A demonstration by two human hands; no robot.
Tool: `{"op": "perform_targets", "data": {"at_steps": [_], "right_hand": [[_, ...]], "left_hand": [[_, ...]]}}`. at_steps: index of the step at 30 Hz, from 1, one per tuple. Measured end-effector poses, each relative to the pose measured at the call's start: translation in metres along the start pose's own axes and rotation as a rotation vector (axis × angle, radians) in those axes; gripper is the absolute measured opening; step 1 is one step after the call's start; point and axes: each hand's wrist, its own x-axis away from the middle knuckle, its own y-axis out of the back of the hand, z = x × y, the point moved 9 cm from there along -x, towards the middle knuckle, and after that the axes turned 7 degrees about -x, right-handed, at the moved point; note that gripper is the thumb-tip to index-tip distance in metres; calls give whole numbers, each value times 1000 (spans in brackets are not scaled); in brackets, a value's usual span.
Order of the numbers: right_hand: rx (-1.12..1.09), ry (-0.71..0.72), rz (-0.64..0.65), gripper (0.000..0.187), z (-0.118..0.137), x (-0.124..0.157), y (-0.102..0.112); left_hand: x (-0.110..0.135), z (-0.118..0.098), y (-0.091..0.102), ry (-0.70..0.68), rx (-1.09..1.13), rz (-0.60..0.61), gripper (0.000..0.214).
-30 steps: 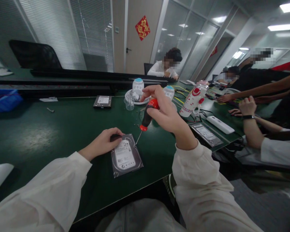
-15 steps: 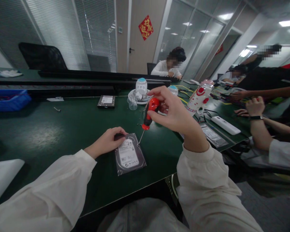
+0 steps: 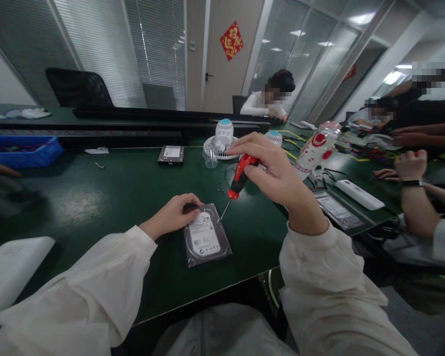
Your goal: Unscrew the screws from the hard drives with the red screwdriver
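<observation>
A hard drive with a white label lies flat on the green table before me. My left hand grips its far left corner, thumb on top and fingers along the far edge. In my right hand is a screwdriver with a red and black handle, held between thumb and fingers. Its shaft slants down to the left, and the tip meets the drive's right edge. Whether a screw sits under the tip is too small to tell. Several tiny dark screws lie beyond the drive.
A second hard drive lies farther back, near a clear plastic cup and a white fan. To the right are a bottle, another drive and a white power strip. Co-workers' hands show at both sides; a blue bin stands left.
My view has turned slightly left. The screwdriver handle leans a little more to the right, its tip still at the drive's edge. Another person's blurred hand has appeared at the left edge.
</observation>
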Motion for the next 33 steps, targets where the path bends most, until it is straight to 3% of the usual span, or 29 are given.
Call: {"op": "perform_targets", "data": {"at_steps": [6, 11, 18, 24, 30, 33], "right_hand": [[32, 81, -74, 19, 6, 0, 0], [11, 76, 13, 52, 8, 1, -5], [148, -76, 23, 33, -6, -3, -8], [-56, -58, -11, 54, -8, 0, -7], [-119, 28, 63, 30, 0, 0, -13], [-85, 42, 17, 9, 1, -3, -13]], "left_hand": [[0, 2, -1, 7, 10, -2, 21], [1, 1, -1, 17, 8, 12, 21], [0, -1, 0, 1, 10, -9, 21], [0, 4, 0, 8, 21, -21, 18], [0, 1, 0, -25, 20, -22, 19], [0, 0, 0, -32, 11, -26, 18]]}}
